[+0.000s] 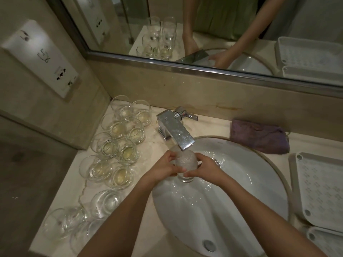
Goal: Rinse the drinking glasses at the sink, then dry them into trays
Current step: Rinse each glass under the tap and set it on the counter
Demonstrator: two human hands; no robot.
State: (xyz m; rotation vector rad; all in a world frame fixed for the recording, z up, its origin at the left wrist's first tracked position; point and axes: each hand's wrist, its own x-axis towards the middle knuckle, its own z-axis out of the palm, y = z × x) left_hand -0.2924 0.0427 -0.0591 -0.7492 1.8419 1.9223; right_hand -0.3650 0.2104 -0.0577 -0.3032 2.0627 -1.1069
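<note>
1. I am in the rinsing step: I hold one drinking glass [184,165] under the faucet [175,131], over the far left part of the sink [241,191], and water foams inside it.
2. My left hand [163,167] wraps the glass from the left, fingers curled round its side; my right hand [205,168] grips it from the right, with the thumb across the lower part near the base.
3. The glass stands roughly upright, mouth just below the spout, and water spills into the basin around it.
4. On the desk [61,199] to the left stand the other glasses [118,143]; several in the far rows hold a yellowish residue, so I judge most of the rinsing is still ahead. The nearest ones look clear.
5. Both trays [319,190] at the right hold no glasses that I can see, and the purple cloth [259,136] lies on the desk behind the sink, apart from my hands.
6. The next move calls for tipping the water out over the basin while keeping a firm hold, since wet glass is likely slippery, then reaching right for the cloth to dry it before it goes into a tray.
</note>
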